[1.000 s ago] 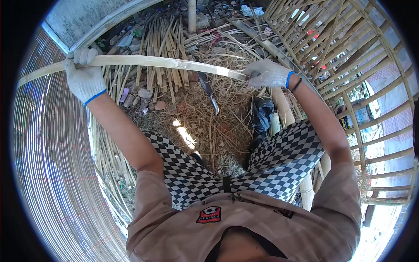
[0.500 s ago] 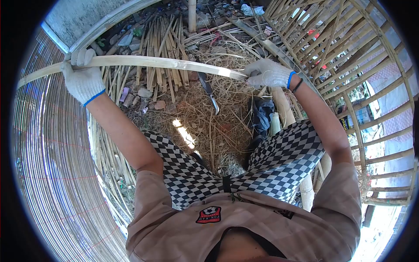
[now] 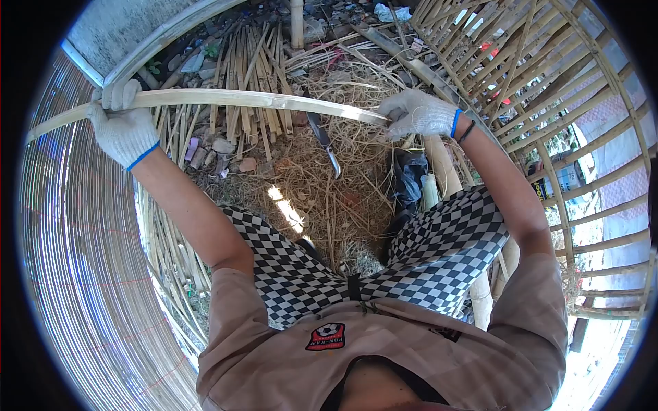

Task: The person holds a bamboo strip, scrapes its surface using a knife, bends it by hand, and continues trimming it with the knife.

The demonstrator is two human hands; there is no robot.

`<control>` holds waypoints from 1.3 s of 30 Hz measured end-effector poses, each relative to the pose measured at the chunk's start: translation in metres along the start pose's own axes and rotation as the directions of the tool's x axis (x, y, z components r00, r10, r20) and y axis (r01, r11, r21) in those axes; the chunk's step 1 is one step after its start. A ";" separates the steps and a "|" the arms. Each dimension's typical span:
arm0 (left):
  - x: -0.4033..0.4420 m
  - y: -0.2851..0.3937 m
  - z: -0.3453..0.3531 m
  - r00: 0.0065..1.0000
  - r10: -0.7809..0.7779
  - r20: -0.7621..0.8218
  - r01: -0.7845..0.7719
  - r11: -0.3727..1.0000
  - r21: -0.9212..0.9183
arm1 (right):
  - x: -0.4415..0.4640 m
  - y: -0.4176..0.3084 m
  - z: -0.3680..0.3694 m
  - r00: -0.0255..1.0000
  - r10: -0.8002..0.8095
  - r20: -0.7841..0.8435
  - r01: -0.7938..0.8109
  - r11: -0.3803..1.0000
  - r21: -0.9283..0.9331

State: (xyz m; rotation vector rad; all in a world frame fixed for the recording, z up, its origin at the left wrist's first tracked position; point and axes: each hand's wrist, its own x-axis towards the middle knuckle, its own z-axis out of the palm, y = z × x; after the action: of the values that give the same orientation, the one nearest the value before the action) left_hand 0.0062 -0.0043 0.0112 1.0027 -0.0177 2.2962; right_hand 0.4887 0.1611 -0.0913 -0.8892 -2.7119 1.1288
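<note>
A long pale bamboo strip (image 3: 253, 100) runs across the view in front of me, its left part reaching past the slatted blind. My left hand (image 3: 122, 123), in a white glove with a blue cuff, is wrapped round the strip at the left. At the strip's right end, my right hand (image 3: 419, 115), gloved the same way, pinches it between thumb and fingers. Below the strip a knife (image 3: 325, 145) with a dark blade and a metal-tipped handle lies on the shavings. Behind the strip is a pile of split bamboo sticks (image 3: 255, 68).
A slatted bamboo blind (image 3: 82, 205) curves along the left. On the right stands a bamboo lattice frame (image 3: 572, 185). A dark plastic bag (image 3: 409, 179) lies near my right knee, beside a bamboo pole (image 3: 442, 164). An upright post (image 3: 297, 24) stands at the top.
My left hand has slid slightly left along the strip. My right hand keeps its grip at the right end, having shifted a little left. The view has moved slightly.
</note>
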 end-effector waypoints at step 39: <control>-0.005 0.002 0.021 0.890 -0.047 0.454 0.144 0.973 -0.182 | -0.001 0.015 -0.009 0.999 -0.005 -0.046 0.004 0.999 -0.039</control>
State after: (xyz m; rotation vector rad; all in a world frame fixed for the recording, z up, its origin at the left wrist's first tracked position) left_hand 0.0216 -0.0137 0.0235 1.3615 -0.3870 1.8802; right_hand 0.4992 0.1747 -0.0949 -0.9023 -2.7057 1.0450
